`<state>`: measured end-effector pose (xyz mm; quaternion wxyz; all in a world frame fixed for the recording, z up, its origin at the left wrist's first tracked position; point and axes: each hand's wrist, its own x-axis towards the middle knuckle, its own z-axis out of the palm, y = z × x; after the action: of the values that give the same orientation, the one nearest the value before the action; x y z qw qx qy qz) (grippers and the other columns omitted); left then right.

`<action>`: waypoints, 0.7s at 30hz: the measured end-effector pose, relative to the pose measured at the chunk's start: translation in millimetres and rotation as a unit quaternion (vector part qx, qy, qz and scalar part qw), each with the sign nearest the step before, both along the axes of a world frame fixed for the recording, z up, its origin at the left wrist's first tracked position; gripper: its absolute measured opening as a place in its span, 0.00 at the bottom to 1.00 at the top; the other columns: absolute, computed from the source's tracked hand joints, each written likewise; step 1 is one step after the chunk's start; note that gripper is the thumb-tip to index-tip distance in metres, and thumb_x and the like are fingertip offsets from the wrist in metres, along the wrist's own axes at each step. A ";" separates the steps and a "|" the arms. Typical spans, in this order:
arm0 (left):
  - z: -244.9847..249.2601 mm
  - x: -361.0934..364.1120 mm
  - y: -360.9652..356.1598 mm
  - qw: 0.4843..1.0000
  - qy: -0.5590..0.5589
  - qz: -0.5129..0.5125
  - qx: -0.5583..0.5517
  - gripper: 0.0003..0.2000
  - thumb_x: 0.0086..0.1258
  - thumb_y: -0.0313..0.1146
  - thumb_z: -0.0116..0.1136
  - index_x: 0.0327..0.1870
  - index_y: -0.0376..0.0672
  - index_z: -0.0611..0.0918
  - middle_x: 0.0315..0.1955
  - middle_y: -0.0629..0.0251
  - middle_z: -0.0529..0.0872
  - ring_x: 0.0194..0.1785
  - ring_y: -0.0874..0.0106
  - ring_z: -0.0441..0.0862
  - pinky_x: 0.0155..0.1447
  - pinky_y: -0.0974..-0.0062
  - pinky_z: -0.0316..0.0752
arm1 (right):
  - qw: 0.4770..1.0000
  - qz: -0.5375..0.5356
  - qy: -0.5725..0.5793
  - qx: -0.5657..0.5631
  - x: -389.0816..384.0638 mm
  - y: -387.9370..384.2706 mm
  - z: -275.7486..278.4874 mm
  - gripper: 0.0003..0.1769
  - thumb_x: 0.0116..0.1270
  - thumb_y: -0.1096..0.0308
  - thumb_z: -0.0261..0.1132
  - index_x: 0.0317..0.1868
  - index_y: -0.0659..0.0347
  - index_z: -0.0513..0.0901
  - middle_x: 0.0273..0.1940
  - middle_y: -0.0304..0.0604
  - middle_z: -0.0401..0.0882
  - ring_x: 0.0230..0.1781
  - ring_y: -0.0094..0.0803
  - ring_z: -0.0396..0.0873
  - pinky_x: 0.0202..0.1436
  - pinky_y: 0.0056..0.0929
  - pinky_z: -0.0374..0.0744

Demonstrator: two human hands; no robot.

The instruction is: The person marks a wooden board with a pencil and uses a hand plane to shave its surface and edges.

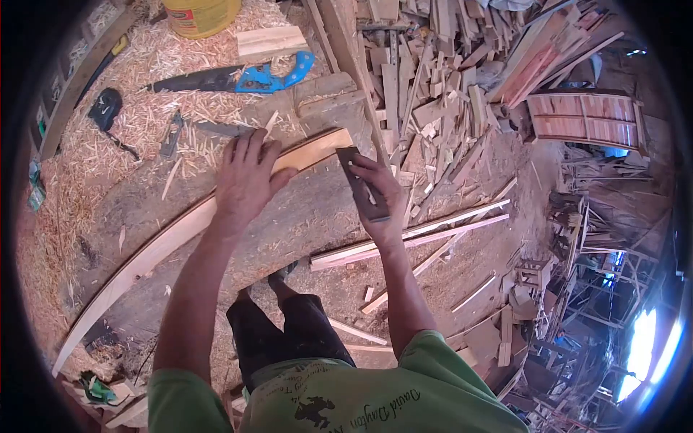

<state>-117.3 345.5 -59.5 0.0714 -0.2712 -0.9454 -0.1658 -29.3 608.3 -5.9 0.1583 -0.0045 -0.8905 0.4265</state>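
Observation:
A long pale wooden strip (173,234) lies across the workbench (289,216), looking curved in this view. My left hand (247,175) rests over the strip with its fingers and thumb spread, pressing on it. At the strip's right end, my right hand (379,193) is wrapped round a dark flat tool (367,189) with an opening in it. The tool's upper end touches or nearly touches the end of the strip. Part of the tool is hidden by my fingers.
Above the strip lie a blue-handled saw (268,76), a wood block (271,43), a black tool (107,108) and a yellow bucket (201,17) among shavings. Offcuts (426,86) cover the floor beyond the bench. Long boards (419,238) lie to the right.

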 end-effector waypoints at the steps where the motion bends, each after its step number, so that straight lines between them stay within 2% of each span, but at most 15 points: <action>1: 0.6 3.1 2.2 1.000 -0.007 -0.008 -0.004 0.32 0.75 0.59 0.70 0.71 0.45 0.83 0.74 0.52 0.77 0.78 0.51 0.72 0.83 0.45 0.66 | 1.000 0.012 0.012 0.026 -0.3 1.5 -5.9 0.17 0.67 0.81 0.75 0.56 0.60 0.93 0.61 0.53 0.93 0.62 0.46 0.92 0.58 0.35 0.90; 2: 2.9 4.5 1.6 1.000 -0.012 -0.015 -0.009 0.34 0.74 0.60 0.71 0.71 0.45 0.83 0.74 0.52 0.76 0.78 0.51 0.72 0.84 0.45 0.65 | 0.998 0.024 0.029 0.051 -2.7 1.7 -12.0 0.18 0.66 0.81 0.75 0.56 0.60 0.93 0.61 0.53 0.93 0.62 0.45 0.92 0.56 0.35 0.91; 3: 5.2 1.1 2.4 0.999 -0.015 -0.020 -0.023 0.35 0.72 0.61 0.72 0.71 0.45 0.83 0.75 0.52 0.76 0.79 0.51 0.71 0.85 0.45 0.64 | 0.995 0.064 0.033 0.062 0.5 2.8 -24.7 0.20 0.67 0.82 0.74 0.59 0.62 0.92 0.65 0.54 0.90 0.57 0.44 0.93 0.52 0.35 0.92; 5: 4.5 3.2 3.8 0.999 -0.019 -0.017 -0.026 0.37 0.69 0.62 0.74 0.71 0.45 0.82 0.75 0.52 0.75 0.80 0.50 0.70 0.86 0.44 0.63 | 0.995 0.095 -0.038 -0.007 19.6 9.1 -27.6 0.20 0.71 0.82 0.70 0.62 0.63 0.92 0.70 0.54 0.87 0.52 0.41 0.93 0.51 0.34 0.91; 8: 7.0 -0.2 6.7 0.999 -0.016 -0.007 -0.037 0.38 0.66 0.62 0.77 0.71 0.46 0.82 0.76 0.53 0.74 0.80 0.49 0.69 0.87 0.43 0.62 | 0.989 0.131 -0.040 -0.054 21.6 19.9 -48.8 0.18 0.79 0.78 0.64 0.65 0.64 0.91 0.77 0.52 0.81 0.40 0.28 0.88 0.40 0.26 0.86; 10: 8.3 0.5 8.8 0.999 -0.023 0.000 -0.044 0.38 0.65 0.61 0.78 0.71 0.47 0.82 0.77 0.53 0.74 0.81 0.49 0.69 0.87 0.42 0.61 | 0.969 0.118 -0.138 -0.167 26.7 23.1 -37.0 0.18 0.80 0.76 0.64 0.66 0.62 0.91 0.77 0.50 0.81 0.37 0.23 0.85 0.36 0.23 0.83; 13: 8.0 0.0 10.9 0.998 -0.032 0.014 -0.046 0.39 0.64 0.61 0.79 0.72 0.48 0.82 0.78 0.54 0.73 0.81 0.49 0.68 0.87 0.40 0.60 | 0.948 0.109 -0.171 -0.247 25.7 31.0 -34.3 0.18 0.81 0.74 0.65 0.66 0.64 0.91 0.77 0.50 0.81 0.33 0.21 0.82 0.34 0.21 0.80; 16: 5.6 -0.1 10.5 0.998 -0.025 0.021 -0.056 0.40 0.62 0.61 0.79 0.72 0.50 0.82 0.78 0.54 0.73 0.81 0.50 0.68 0.87 0.39 0.59 | 0.959 0.131 -0.164 -0.193 21.6 45.5 -28.7 0.18 0.82 0.73 0.64 0.67 0.67 0.90 0.76 0.50 0.81 0.32 0.21 0.82 0.34 0.22 0.80; 17: 4.9 0.1 11.1 0.998 -0.022 0.023 -0.062 0.40 0.62 0.62 0.79 0.72 0.50 0.83 0.77 0.55 0.73 0.81 0.51 0.68 0.88 0.40 0.59 | 0.943 0.112 -0.193 -0.248 20.0 48.7 -26.8 0.18 0.82 0.72 0.64 0.66 0.68 0.90 0.76 0.50 0.82 0.32 0.22 0.82 0.34 0.22 0.80; 20: 4.3 -1.1 12.7 0.997 -0.014 0.023 -0.070 0.40 0.62 0.63 0.79 0.72 0.50 0.83 0.77 0.56 0.73 0.81 0.52 0.68 0.88 0.40 0.59 | 0.962 0.158 -0.150 -0.167 4.5 60.8 -23.7 0.19 0.78 0.71 0.66 0.64 0.64 0.92 0.75 0.51 0.82 0.32 0.23 0.82 0.35 0.23 0.81; 21: 4.6 -0.9 12.5 0.997 -0.013 0.022 -0.072 0.40 0.62 0.63 0.79 0.72 0.50 0.83 0.77 0.56 0.73 0.81 0.52 0.68 0.88 0.40 0.59 | 0.971 0.165 -0.118 -0.130 -1.6 62.5 -24.4 0.20 0.73 0.75 0.67 0.63 0.63 0.92 0.72 0.51 0.84 0.33 0.24 0.83 0.36 0.24 0.82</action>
<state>-118.2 358.0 -54.9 0.0429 -0.2528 -0.9615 -0.0988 -30.9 670.8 -30.3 -0.0226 0.0716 -0.8281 0.5555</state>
